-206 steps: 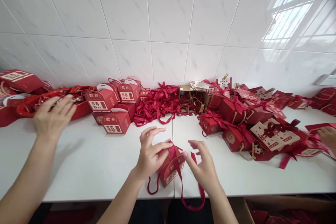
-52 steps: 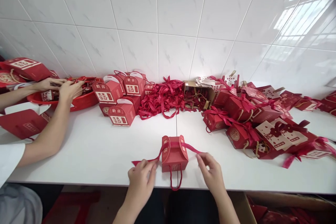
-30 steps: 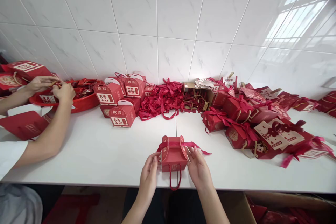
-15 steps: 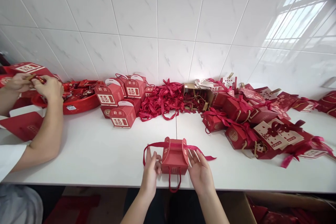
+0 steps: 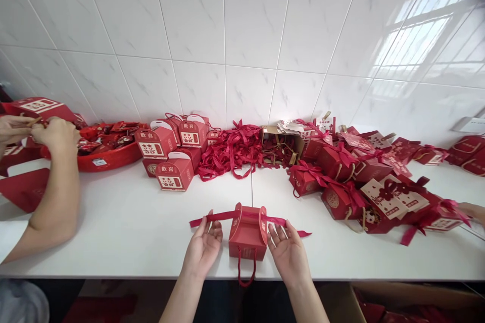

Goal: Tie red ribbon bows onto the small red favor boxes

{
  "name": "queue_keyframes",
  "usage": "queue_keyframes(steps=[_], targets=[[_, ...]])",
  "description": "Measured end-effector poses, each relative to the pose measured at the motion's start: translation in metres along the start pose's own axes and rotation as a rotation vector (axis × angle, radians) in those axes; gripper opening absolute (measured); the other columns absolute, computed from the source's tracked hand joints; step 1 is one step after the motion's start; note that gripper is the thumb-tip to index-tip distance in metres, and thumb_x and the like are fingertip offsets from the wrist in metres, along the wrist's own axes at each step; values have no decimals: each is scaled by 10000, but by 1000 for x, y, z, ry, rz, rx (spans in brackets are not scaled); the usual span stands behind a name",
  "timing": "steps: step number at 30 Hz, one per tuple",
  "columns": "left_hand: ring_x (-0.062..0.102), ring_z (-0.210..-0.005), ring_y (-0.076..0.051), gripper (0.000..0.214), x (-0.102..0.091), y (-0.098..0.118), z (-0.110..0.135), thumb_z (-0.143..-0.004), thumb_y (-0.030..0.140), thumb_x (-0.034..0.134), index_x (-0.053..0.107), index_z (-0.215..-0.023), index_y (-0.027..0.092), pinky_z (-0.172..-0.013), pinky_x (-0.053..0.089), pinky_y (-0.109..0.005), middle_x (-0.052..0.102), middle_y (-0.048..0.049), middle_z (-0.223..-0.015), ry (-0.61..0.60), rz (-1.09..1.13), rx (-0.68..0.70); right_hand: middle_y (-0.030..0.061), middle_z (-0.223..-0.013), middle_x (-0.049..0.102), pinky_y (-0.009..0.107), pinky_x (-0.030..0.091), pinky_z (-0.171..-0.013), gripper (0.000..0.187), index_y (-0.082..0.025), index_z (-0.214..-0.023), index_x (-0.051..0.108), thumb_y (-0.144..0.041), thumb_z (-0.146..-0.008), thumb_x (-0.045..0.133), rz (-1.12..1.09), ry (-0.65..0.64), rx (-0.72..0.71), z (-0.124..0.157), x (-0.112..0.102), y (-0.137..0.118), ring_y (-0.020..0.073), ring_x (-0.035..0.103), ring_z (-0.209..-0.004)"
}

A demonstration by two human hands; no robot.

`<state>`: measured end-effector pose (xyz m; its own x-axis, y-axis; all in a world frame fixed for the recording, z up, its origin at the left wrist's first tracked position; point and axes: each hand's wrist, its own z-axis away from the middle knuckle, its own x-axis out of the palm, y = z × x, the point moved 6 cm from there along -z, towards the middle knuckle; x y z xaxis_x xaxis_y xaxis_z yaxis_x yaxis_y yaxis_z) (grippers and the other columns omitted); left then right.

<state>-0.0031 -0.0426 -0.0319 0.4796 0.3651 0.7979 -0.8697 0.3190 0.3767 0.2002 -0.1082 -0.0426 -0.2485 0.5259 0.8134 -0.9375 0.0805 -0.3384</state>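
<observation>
A small red gift box [image 5: 247, 234] stands on the white table [image 5: 132, 227] near its front edge, a cord handle hanging over the edge. A red ribbon [image 5: 212, 218] runs through the box's top flaps and sticks out on both sides. My left hand [image 5: 204, 248] is just left of the box, palm up, fingers lifting the ribbon's left end. My right hand [image 5: 288, 251] is just right of the box, palm up, fingers under the ribbon's right end. Both hands have spread fingers.
A pile of loose red ribbons [image 5: 231, 149] lies at the wall. Folded red boxes [image 5: 166, 174] stand to its left, ribboned boxes [image 5: 341, 181] to its right. Another person's hands [image 5: 53, 133] work at a red tray [image 5: 109, 156] far left. A further hand [image 5: 473, 210] shows at the right edge.
My hands have let go of the box's sides and turned palm up under the ribbon ends, which now stretch flatter to each side. The person at left pulled their hands away from the tray.
</observation>
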Motion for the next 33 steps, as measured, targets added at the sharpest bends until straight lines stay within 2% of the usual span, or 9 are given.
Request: queue_keyframes(steps=[2, 8, 13, 16, 20, 22, 25, 30, 33], targets=[[600, -563, -101, 263, -1, 8, 1, -952, 167, 420, 672, -1018, 135, -496, 534, -199, 594, -45, -664, 6, -14, 57, -20, -737, 678, 270, 559, -658, 168, -203, -738, 617, -259, -685, 765, 48, -17, -36, 2, 0, -1, 160, 690, -770], [608, -567, -89, 220, -2, 28, 6, -924, 123, 473, 679, -998, 141, -485, 519, -174, 588, -18, -651, 41, -44, 195, -40, -693, 661, 201, 527, -620, 258, -181, -717, 627, -256, -605, 846, 293, -30, -273, 9, 2, -14, 92, 635, -650], [608, -584, -92, 219, -2, 38, 6, -918, 142, 483, 697, -959, 140, -496, 507, -175, 600, -19, -647, 36, -58, 246, -18, -642, 653, 274, 546, -663, 279, -177, -665, 619, -393, -656, 795, 368, -7, -441, 7, 2, -28, 140, 654, -669], [603, -598, -91, 218, 6, 50, 7, -907, 157, 500, 713, -950, 137, -525, 507, -180, 618, -21, -659, -10, -105, 326, 29, -748, 696, 324, 551, -722, 283, -163, -718, 664, -427, -687, 760, 516, 37, -615, 12, 7, -43, 164, 659, -707], [602, -688, -96, 185, 40, 75, 17, -804, 246, 674, 729, -950, 147, -628, 511, -189, 676, -27, -761, -147, -269, 547, 80, -930, 719, 374, 532, -813, 330, -152, -912, 698, -418, -720, 732, 734, 71, -875, 28, 32, -70, 214, 662, -856], [601, -747, -104, 219, 64, 85, 25, -721, 265, 758, 741, -912, 160, -656, 497, -193, 702, -30, -849, -216, -367, 662, 87, -931, 720, 389, 520, -824, 301, -153, -917, 700, -417, -774, 679, 832, 21, -1002, 36, 52, -82, 235, 655, -900], [581, -735, -99, 173, 100, 93, 39, -681, 269, 791, 753, -823, 179, -662, 466, -190, 715, -15, -825, -317, -531, 783, 91, -953, 713, 409, 508, -837, 253, -164, -904, 709, -390, -807, 649, 934, -107, -1159, 45, 85, -95, 246, 648, -915], [611, -774, -128, 141, 153, 76, 60, -756, 319, 726, 758, -815, 194, -776, 472, -238, 729, -26, -794, -525, -820, 827, 71, -895, 713, 395, 526, -770, 207, -192, -940, 702, -351, -818, 649, 950, -342, -1202, 55, 134, -100, 221, 660, -816], [637, -810, -160, 169, 170, 62, 67, -726, 322, 749, 758, -834, 193, -780, 483, -261, 738, -37, -812, -541, -870, 844, 65, -886, 713, 383, 506, -794, 180, -202, -892, 713, -346, -845, 617, 982, -456, -1168, 58, 158, -94, 218, 655, -842]])
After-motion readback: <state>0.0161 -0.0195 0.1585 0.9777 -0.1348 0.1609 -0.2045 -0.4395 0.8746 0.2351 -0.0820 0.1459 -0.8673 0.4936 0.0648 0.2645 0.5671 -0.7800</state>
